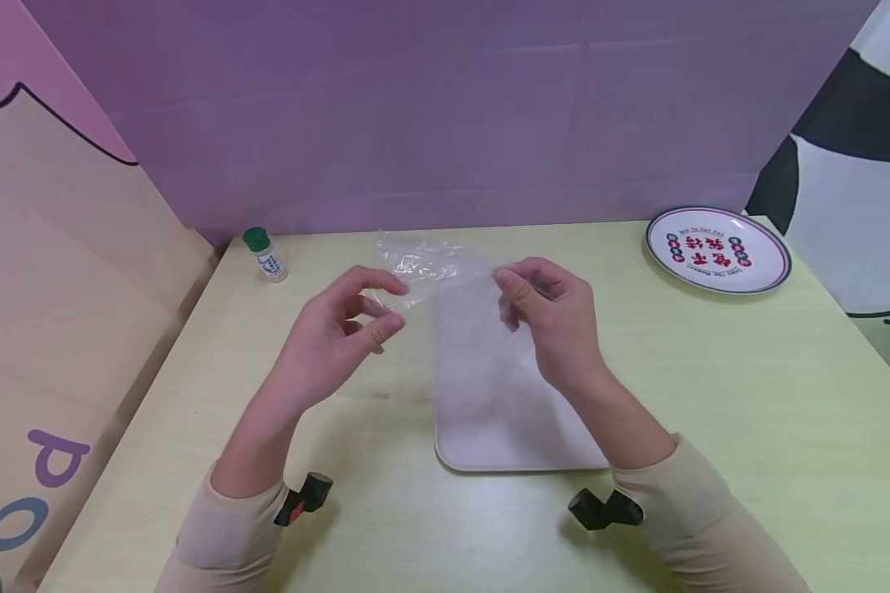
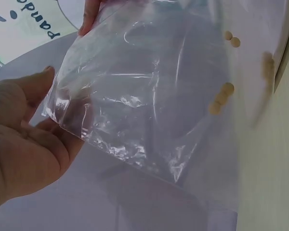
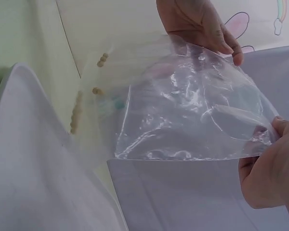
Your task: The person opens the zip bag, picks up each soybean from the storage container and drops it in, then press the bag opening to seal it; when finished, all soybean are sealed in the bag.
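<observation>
A clear plastic bag hangs between the two hands, above the far end of a pale tray. Several small round tan balls show low in the bag; reflections hide part of its inside. My right hand pinches the bag's upper edge between thumb and fingers. At the other side of the bag is my left hand, its thumb and fingers curved and well apart. In the left wrist view, the left fingers reach behind the film, with the thumb beside its edge.
A small green-capped bottle stands at the table's back left. At the back right lies an oval plate with red lettering. A purple backdrop rises behind the table, with printed panels on both sides.
</observation>
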The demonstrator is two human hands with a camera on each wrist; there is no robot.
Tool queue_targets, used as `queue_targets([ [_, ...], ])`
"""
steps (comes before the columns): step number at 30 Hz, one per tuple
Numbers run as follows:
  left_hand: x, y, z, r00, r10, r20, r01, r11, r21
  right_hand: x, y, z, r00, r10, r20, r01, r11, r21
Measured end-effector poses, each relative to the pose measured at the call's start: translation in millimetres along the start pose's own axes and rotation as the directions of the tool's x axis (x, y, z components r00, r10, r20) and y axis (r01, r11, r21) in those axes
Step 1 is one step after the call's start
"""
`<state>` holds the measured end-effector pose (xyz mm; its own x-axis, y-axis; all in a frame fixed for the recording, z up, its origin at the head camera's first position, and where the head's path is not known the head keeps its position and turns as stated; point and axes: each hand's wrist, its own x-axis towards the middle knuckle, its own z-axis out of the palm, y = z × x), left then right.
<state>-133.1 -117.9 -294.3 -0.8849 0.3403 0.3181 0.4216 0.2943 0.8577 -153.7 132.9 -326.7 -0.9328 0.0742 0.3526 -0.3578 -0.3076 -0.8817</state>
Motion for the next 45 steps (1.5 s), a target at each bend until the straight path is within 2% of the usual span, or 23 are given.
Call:
queue_targets([
  [6, 1.0, -4.3, -1.1, 0.994, 0.016, 0.108, -0.027, 0.995, 0.099, 1.2, -1.6, -3.0, 1.000, -0.007, -0.011, 0.007, 1.000, 0.009],
  [11, 2.1, -7.3, -1.8, 0.992, 0.013, 0.126, -0.024, 0.996, 0.086, 1.1, -4.4, -4.9, 1.000, -0.003, -0.015, 0.003, 1.000, 0.008],
  [14, 1.9, -7.6, -1.6, 0.995, 0.028, 0.091, -0.036, 0.996, 0.087, 1.0, -5.5, -5.0, 1.000, -0.004, 0.000, 0.004, 1.000, 0.031],
  [19, 1.3, -6.8, -1.9, 0.997, 0.077, -0.009, -0.076, 0.995, 0.058, 1.7, -6.8, -5.8, 0.999, -0.035, 0.035, 0.034, 0.999, 0.032],
  [23, 1.1, -7.0, -3.8, 0.992, 0.095, -0.085, -0.098, 0.995, -0.023, 3.2, -8.0, -8.0, 0.998, -0.063, 0.020, 0.063, 0.998, 0.007],
  [26, 2.0, -8.6, -7.1, 0.987, 0.081, -0.142, -0.094, 0.992, -0.088, 4.6, -8.4, -10.0, 0.997, -0.075, -0.021, 0.075, 0.997, -0.005],
  [29, 3.9, -11.9, -11.7, 0.983, 0.023, -0.180, -0.046, 0.991, -0.129, 5.6, -8.5, -11.8, 0.995, -0.075, -0.062, 0.072, 0.996, -0.043],
  [32, 7.6, -17.9, -16.3, 0.979, -0.079, -0.190, 0.046, 0.983, -0.176, 6.6, -8.1, -13.9, 0.994, -0.061, -0.085, 0.054, 0.995, -0.088],
  [35, 12.1, -26.6, -20.3, 0.966, -0.181, -0.184, 0.141, 0.967, -0.211, 7.6, -7.8, -15.5, 0.995, -0.041, -0.090, 0.031, 0.993, -0.113],
  [38, 15.7, -36.6, -24.1, 0.950, -0.253, -0.181, 0.217, 0.956, -0.197, 8.6, -7.6, -16.4, 0.996, -0.035, -0.088, 0.023, 0.991, -0.133],
  [41, 18.1, -46.2, -29.1, 0.938, -0.300, -0.171, 0.274, 0.948, -0.162, 9.4, -7.4, -17.0, 0.996, -0.037, -0.081, 0.023, 0.986, -0.167],
  [45, 20.2, -60.8, -36.6, 0.920, -0.372, -0.122, 0.358, 0.926, -0.121, 10.1, -8.1, -17.8, 0.997, -0.028, -0.065, 0.014, 0.978, -0.206],
])
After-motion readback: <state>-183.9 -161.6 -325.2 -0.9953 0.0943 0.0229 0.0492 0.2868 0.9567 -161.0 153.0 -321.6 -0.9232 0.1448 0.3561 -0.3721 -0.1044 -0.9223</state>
